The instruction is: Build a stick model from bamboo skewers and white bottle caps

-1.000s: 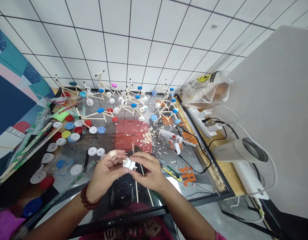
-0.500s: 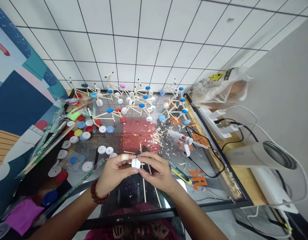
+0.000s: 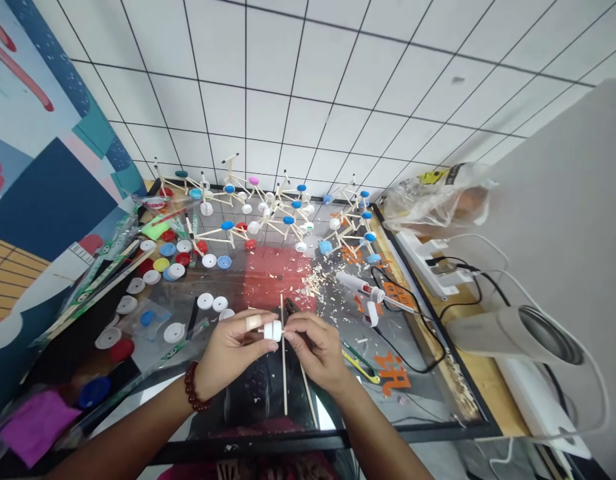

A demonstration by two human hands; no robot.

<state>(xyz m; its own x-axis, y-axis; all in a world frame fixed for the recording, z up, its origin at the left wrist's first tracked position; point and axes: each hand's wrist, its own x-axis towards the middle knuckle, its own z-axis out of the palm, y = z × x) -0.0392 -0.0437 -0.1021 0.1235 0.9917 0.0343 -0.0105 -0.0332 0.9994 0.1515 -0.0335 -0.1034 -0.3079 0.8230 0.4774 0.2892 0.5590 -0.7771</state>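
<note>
Loose caps point(image 3: 161, 265) in white, red, blue and yellow lie at the left of the bench point(image 3: 268, 273). The left hand point(image 3: 231, 350), a plaster on one finger and a bead bracelet point(image 3: 192, 396) at the wrist, pinches a small white cap point(image 3: 273, 331) from its left side. The cap is round and squat, held above the bench's near edge. The right hand point(image 3: 315, 347) meets it from the right, fingers pressed on a thin wooden stick point(image 3: 284, 360) touching the cap. Farther right lie a glue gun point(image 3: 361, 288) and a grey tube point(image 3: 518, 330).
</note>
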